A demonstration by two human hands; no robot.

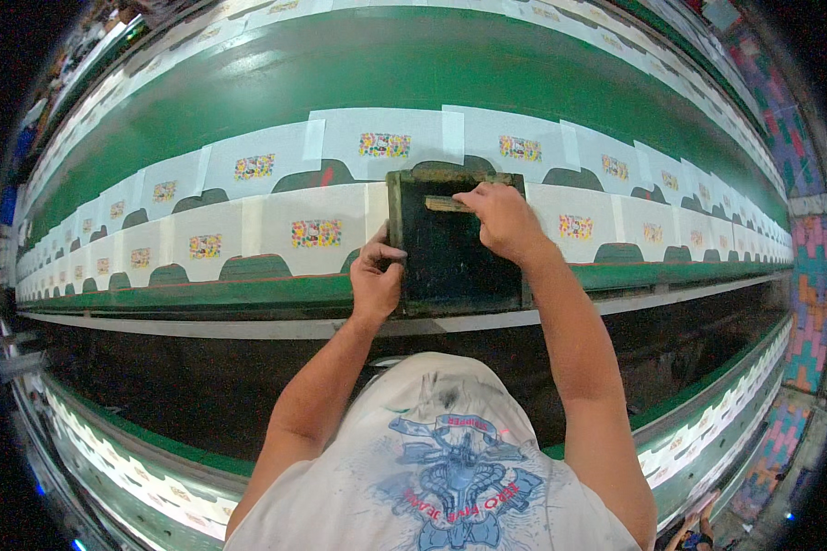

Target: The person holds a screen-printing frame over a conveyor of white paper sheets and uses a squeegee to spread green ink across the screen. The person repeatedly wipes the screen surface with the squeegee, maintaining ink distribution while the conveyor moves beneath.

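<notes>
**White T-shirt with blue-and-red print (455, 459) at six o'clock, both hands busy above it**

Seen from where I stand, a dark rectangular frame with a worn rim (396, 211) lies just beyond the shirt, on a long green table (358, 64). Taking that frame as the dial, the left hand (377, 275) sits around eight to nine o'clock, bent fingers and thumb clamped on the left rim. The right hand (505, 220) comes over from two o'clock, clamped on a flat, light-brown wooden strip (443, 204) near twelve, inside the far rim.

White panels with small multicoloured prints (266, 216) run off toward nine and three o'clock, close against the frame's sides, so there is little unprinted space sideways. Toward twelve, past the panels, a broad bare green band gives open room. The frame's near edge stops beside a pale ledge (294, 329); past it, at six, a dark gap (193, 367) separates table and person.
</notes>
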